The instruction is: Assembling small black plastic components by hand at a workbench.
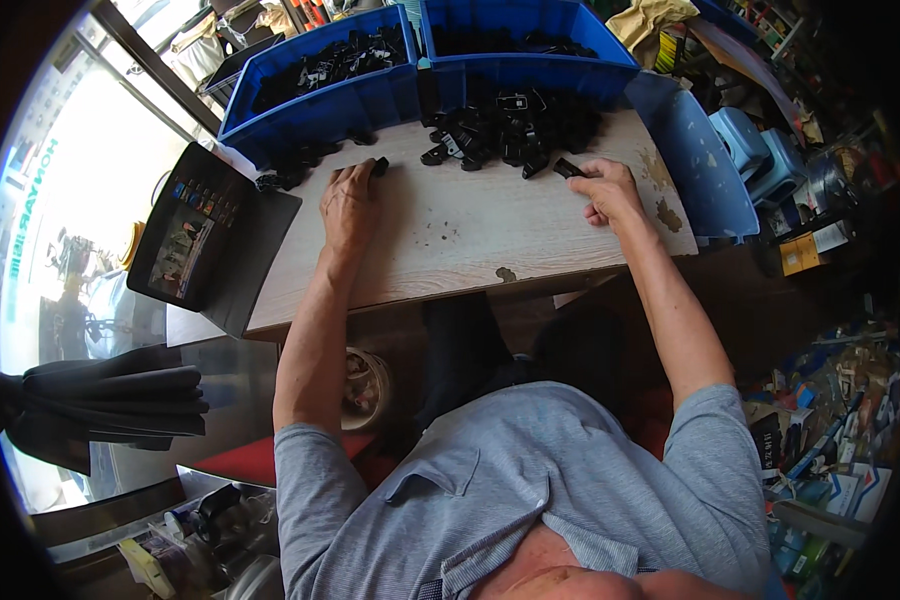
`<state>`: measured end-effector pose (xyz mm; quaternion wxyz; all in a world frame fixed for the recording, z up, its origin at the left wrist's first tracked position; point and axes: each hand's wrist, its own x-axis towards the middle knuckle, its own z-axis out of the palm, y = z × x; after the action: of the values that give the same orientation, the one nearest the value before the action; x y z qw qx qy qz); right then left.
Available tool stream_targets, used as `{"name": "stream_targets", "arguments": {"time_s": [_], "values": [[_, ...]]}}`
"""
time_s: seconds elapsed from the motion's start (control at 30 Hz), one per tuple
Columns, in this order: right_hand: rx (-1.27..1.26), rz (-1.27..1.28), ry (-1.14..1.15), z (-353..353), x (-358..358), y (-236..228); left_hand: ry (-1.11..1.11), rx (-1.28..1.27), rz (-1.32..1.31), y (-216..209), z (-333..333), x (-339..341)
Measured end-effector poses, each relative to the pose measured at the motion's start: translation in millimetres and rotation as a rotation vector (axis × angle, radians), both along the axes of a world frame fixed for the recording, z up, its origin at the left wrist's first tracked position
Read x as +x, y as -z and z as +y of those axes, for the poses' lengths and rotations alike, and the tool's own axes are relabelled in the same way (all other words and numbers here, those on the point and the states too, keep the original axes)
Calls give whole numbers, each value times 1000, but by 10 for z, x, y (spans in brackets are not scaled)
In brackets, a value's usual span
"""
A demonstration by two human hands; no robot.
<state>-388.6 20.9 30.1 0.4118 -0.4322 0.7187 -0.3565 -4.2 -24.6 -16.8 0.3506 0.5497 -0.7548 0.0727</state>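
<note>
My left hand (348, 208) rests at the left part of the pale wood-grain table (440, 255), its fingers closed on a small black plastic part (380, 167). Toward the right side, my right hand (610, 190) pinches another small black plastic part (567, 169) between thumb and fingers. A heap of similar black parts (515, 135) lies at the far side of the table, just beyond my right hand. A smaller scatter of black parts (292, 168) lies beyond and left of my left hand. The exact kind of these parts is too small to make out.
Two blue bins, a left one (335, 108) and a right one (530, 74), hold more black parts behind the table. A tablet in a dark case (185, 240) leans at the left edge. Right of the table stand a light-blue bin (685, 150) and blue stools (775, 165).
</note>
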Motion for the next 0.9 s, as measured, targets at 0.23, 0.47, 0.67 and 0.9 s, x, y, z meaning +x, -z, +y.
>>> {"name": "stream_targets", "arguments": {"time_s": [0.23, 0.47, 0.67, 0.9], "values": [[37, -77, -56, 239, 44, -72, 197, 108, 393, -85, 573, -422], [91, -55, -282, 415, 413, -160, 440, 73, 362, -126, 719, -1179], [57, 8, -283, 436, 449, -104, 612, 115, 247, -175, 646, -1442], [45, 2, -285, 432, 430, -66, 705, 140, 44, -251, 612, -1490]]}}
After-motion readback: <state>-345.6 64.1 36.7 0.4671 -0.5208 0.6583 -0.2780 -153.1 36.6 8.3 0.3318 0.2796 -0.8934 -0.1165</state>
